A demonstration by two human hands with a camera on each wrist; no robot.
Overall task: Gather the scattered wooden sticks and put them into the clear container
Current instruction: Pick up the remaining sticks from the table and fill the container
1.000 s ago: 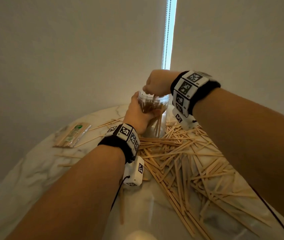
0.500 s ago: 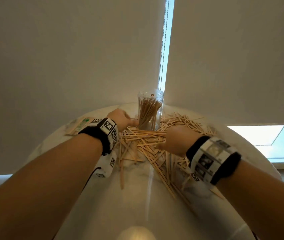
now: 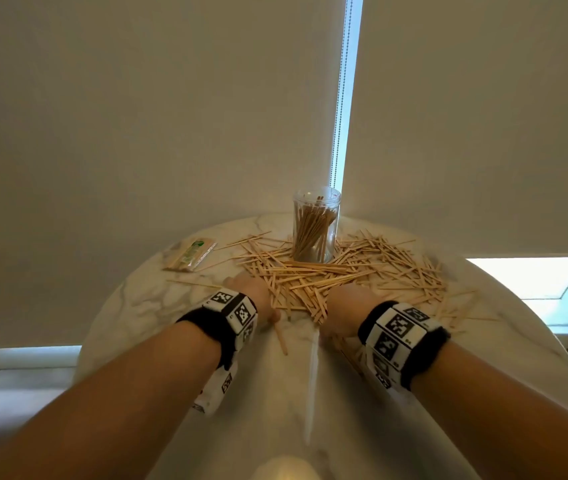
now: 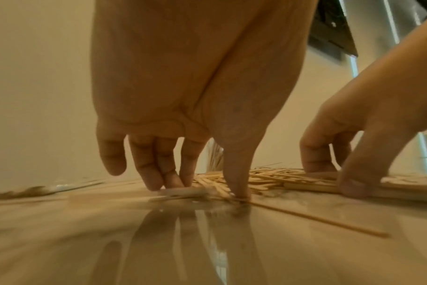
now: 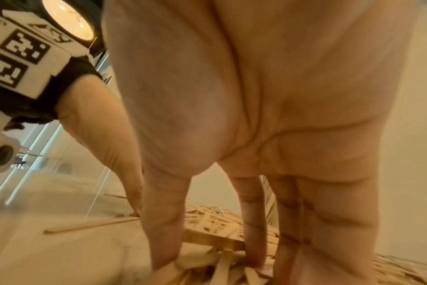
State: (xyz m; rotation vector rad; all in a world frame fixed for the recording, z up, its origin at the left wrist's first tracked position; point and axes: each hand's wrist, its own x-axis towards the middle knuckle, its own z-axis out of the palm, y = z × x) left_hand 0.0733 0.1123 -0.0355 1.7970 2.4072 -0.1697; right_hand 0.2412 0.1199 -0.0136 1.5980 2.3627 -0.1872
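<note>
A clear container (image 3: 315,226), holding several upright sticks, stands at the far side of the round marble table (image 3: 157,327). Scattered wooden sticks (image 3: 372,268) lie in a wide pile around and in front of it. My left hand (image 3: 251,294) is at the pile's near left edge, with its fingers (image 4: 163,183) and thumb pointing down and touching the tabletop on either side of a few sticks (image 4: 183,192). My right hand (image 3: 348,306) is at the near middle of the pile. Its thumb (image 5: 163,250) and fingers pinch a bundle of sticks (image 5: 207,258).
A wrapped packet of sticks (image 3: 190,254) lies at the far left of the table. One loose stick (image 3: 280,336) lies between my wrists. Pulled-down blinds and a bead chain (image 3: 339,98) hang right behind the container. The table's round edge is close behind it.
Both hands left the container and came down towards me onto the near edge of the pile. The right hand now pinches sticks there.
</note>
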